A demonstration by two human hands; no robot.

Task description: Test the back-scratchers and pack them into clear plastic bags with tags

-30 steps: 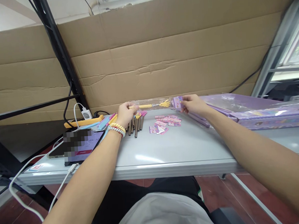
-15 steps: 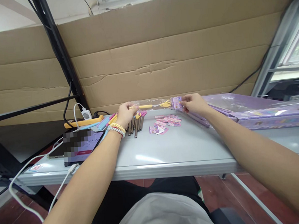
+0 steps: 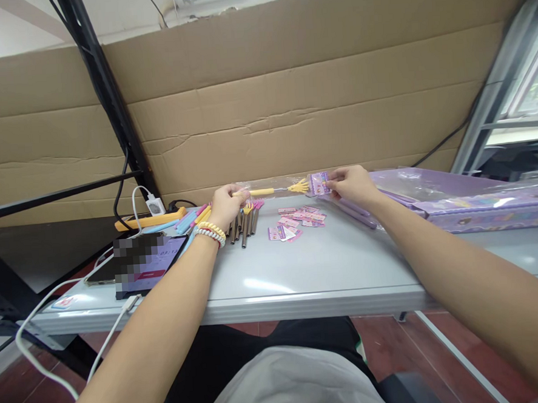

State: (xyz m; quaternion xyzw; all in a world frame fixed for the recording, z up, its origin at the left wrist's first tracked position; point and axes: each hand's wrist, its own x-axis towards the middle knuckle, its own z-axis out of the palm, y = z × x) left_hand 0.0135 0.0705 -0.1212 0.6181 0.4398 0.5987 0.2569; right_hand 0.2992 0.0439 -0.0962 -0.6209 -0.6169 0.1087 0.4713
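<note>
Head cam's got both arms reaching out over a pale table point(image 3: 264, 275), and between the hands there's a yellow scratcher point(image 3: 262, 192), the kind with a little hand on the end, in a clear bag point(image 3: 280, 183). It's stretched sideways near the far edge, with the little yellow hand pointing toward the right hand point(image 3: 350, 185). Left hand point(image 3: 226, 207) is closed on the handle end of it, thumb along the yellow grip, though I can't tell exactly how the other fingers sit. Right hand is pinched shut on the edge of a purple card point(image 3: 319, 184) at the other end of the bag. Couple of bracelets point(image 3: 211, 232) on the left wrist, btw. Just below and beside that hand is a bunch of dark sticks point(image 3: 243, 227) with pink and yellow hand tips, and a loose scatter of pink cards point(image 3: 304, 215) lies near them, between the two arms. Over on the left you've got colored handles point(image 3: 203, 214), a screen point(image 3: 157, 266) that's partly pixelated, and a white charger point(image 3: 155, 204) with a cable. Off to the right there's a big purple box point(image 3: 492, 212) with clear plastic on it, and brown cardboard point(image 3: 313, 101) stands behind everything.
</note>
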